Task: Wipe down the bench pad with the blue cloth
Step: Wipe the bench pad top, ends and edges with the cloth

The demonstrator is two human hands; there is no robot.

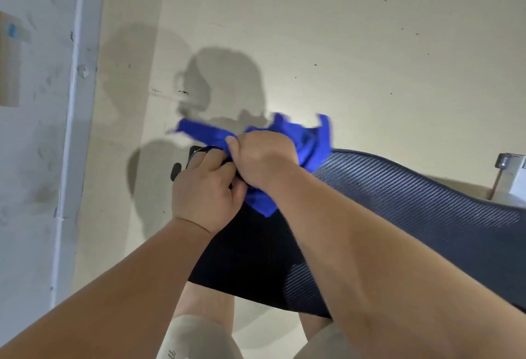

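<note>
The bench pad (412, 202) is dark with a woven carbon-fibre pattern and runs from the centre of the head view to the right edge. My right hand (262, 156) grips the bunched blue cloth (310, 142) at the pad's far left end. The cloth spreads out left and right of my fist, and a corner hangs below it. My left hand (205, 190) curls round the pad's left end right beside my right hand. A black fitting (185, 162) pokes out beyond my left fingers.
A pale floor (341, 45) with small dark specks lies beyond the pad. A white post and wall (76, 102) stand at the left. A grey metal part (509, 171) shows at the right edge. My legs and socks (199, 336) are below the pad.
</note>
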